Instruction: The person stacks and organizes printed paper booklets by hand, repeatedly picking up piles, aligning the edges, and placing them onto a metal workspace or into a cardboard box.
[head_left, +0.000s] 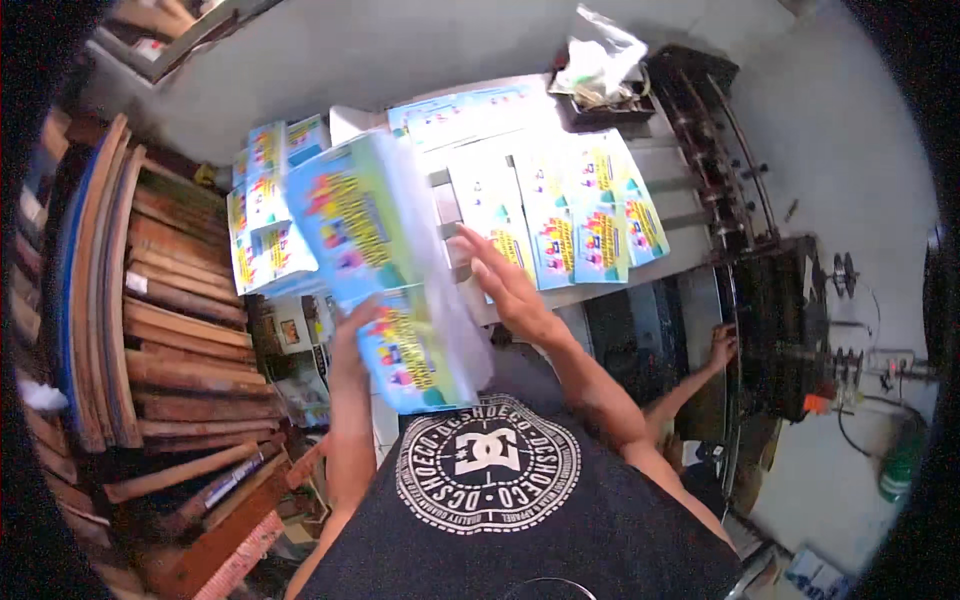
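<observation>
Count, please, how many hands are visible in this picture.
3. The wearer's left hand grips the printed stack at centre; the right hand is open, right of it; another person's hand is farther right, by the dark machine. Others may be hidden.

A pale grey wall [340,50] stands behind the brightly lit worktable [662,158].
</observation>
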